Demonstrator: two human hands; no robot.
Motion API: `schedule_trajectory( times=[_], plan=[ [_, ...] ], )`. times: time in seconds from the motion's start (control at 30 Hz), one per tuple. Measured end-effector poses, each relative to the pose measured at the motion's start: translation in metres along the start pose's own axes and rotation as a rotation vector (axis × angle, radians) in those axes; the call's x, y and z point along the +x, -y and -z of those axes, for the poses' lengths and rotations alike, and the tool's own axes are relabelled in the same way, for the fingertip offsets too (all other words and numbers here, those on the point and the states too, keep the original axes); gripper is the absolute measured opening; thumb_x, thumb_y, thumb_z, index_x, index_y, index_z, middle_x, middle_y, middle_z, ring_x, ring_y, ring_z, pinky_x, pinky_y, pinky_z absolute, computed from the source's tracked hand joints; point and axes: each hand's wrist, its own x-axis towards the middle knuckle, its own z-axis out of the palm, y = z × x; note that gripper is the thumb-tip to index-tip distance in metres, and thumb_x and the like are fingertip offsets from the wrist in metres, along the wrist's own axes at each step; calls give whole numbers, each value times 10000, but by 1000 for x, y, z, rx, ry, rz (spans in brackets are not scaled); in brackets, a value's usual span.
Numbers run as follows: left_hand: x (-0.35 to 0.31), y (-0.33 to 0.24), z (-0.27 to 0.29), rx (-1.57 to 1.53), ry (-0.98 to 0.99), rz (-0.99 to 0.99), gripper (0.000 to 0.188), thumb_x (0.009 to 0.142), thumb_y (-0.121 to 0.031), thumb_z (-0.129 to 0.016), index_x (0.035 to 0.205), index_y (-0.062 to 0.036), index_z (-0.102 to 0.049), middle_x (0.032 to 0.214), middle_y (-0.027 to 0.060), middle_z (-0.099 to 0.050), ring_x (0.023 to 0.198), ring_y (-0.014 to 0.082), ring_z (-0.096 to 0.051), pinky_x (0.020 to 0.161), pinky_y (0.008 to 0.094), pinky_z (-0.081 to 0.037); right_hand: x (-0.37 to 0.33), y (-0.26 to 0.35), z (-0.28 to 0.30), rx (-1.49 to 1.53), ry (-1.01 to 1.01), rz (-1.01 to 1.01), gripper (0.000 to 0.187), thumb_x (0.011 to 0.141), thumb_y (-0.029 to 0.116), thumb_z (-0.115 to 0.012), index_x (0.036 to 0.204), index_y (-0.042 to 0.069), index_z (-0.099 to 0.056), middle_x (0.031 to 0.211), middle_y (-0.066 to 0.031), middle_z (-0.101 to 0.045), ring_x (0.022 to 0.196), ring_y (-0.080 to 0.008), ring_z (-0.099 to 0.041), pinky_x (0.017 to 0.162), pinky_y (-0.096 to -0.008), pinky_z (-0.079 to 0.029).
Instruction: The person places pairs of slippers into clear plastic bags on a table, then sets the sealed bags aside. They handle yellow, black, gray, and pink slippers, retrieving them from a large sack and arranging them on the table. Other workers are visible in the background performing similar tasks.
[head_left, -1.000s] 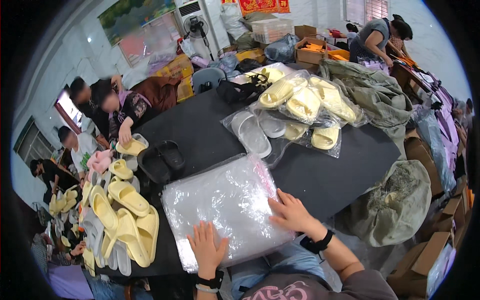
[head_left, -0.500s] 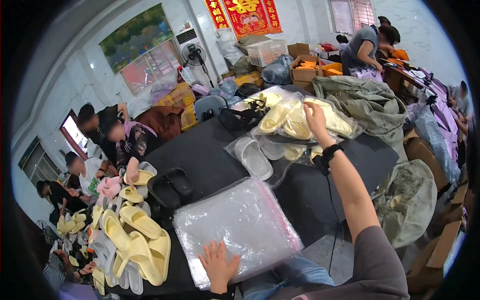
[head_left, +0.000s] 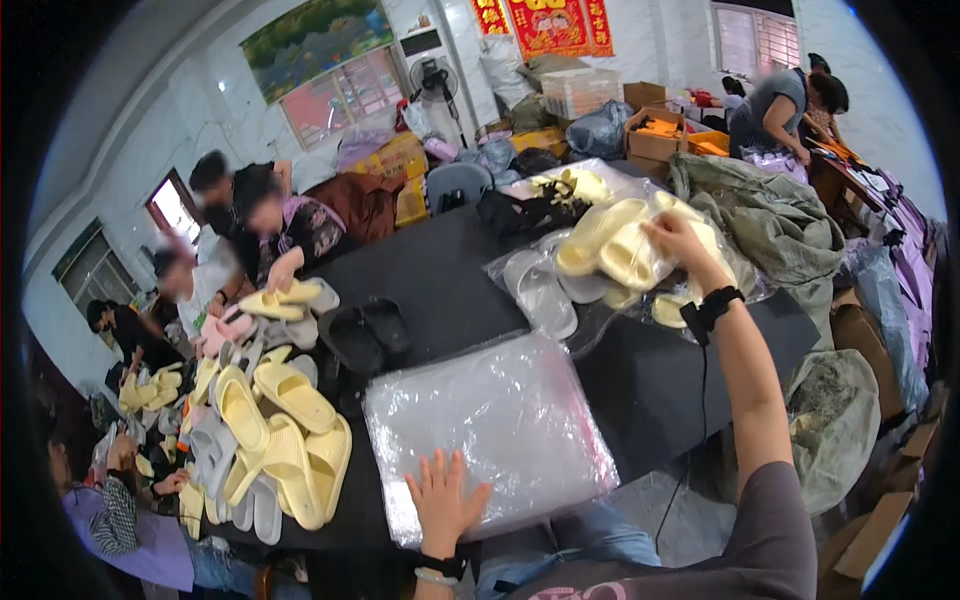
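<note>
My left hand point(head_left: 447, 497) rests flat with fingers spread on a stack of clear plastic bags point(head_left: 490, 425) near the table's front edge. My right hand point(head_left: 676, 240) reaches out to the far right and is closed on a clear bag with yellow slippers point(head_left: 622, 262) in it. That bag lies over other bagged slippers, among them grey slippers point(head_left: 540, 293). A black band with a small box and cable point(head_left: 712, 312) is on my right wrist. The fingertips of my right hand are partly hidden behind its back.
A pile of loose yellow and grey slippers point(head_left: 290, 400) covers the table's left end. Black slippers point(head_left: 365, 335) sit beside it on the black tabletop point(head_left: 440, 280). Green sacks point(head_left: 760, 210) and cartons point(head_left: 880, 530) stand at the right. Co-workers point(head_left: 300, 230) handle slippers at the left.
My right hand's fingers have curled onto the bagged yellow slippers, and that bag has shifted and tilted a little. My left hand stays on the bag stack. The whole view has swung slightly left.
</note>
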Motion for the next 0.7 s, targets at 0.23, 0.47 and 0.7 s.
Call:
schedule_trajectory(
  times=[0.23, 0.47, 0.7],
  plan=[
    [10, -12, 17, -29, 120, 33, 783, 847, -616, -552, 1452, -136, -419, 1492, 189, -378, 1387, 406, -316, 1112, 631, -131, 7, 27, 18, 517, -250, 108, 258, 952, 345, -623, 914, 94, -670, 775, 81, -580, 728, -26, -504, 641, -211, -384],
    [10, -10, 22, -89, 117, 58, 757, 853, -600, -563, 1440, -138, -438, 1490, 207, -376, 1397, 430, -291, 1103, 652, -121, -40, 132, -41, 732, -91, 177, 268, 957, 282, -624, 1015, 22, -652, 877, 33, -624, 773, -25, -559, 663, -186, -439],
    [7, -6, 21, -42, 89, 50, 729, 843, -596, -564, 1396, -125, -491, 1444, 216, -433, 1342, 433, -382, 1095, 627, -199, -165, 199, -149, 428, 52, 377, 153, 916, 190, -672, 943, 48, -621, 774, 47, -571, 664, -27, -505, 554, -194, -408]
  ],
)
